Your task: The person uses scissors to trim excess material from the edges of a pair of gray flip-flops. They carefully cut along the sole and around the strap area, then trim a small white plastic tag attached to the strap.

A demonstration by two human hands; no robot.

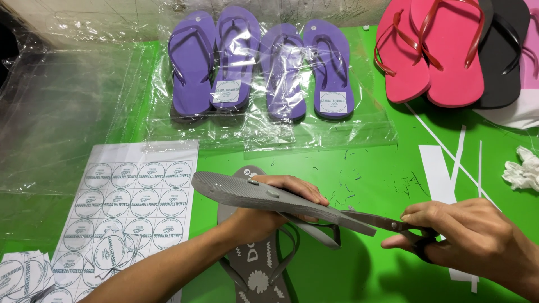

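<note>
My left hand [275,205] grips a grey flip-flop [252,195] turned sole-up above the green table, its strap hanging beneath. My right hand [471,238] holds a pair of scissors [387,223]; the blades point left and touch the sandal's heel end by the strap. A second grey flip-flop [255,264] lies flat on the table under the held one, with a white pattern on its footbed.
Two pairs of purple flip-flops [261,64] in clear bags lie at the back. Red [432,50], black and pink sandals are stacked at the back right. A sheet of round stickers [129,202] lies left, clear bags [56,112] beyond it. Crumpled white paper [522,168] sits right.
</note>
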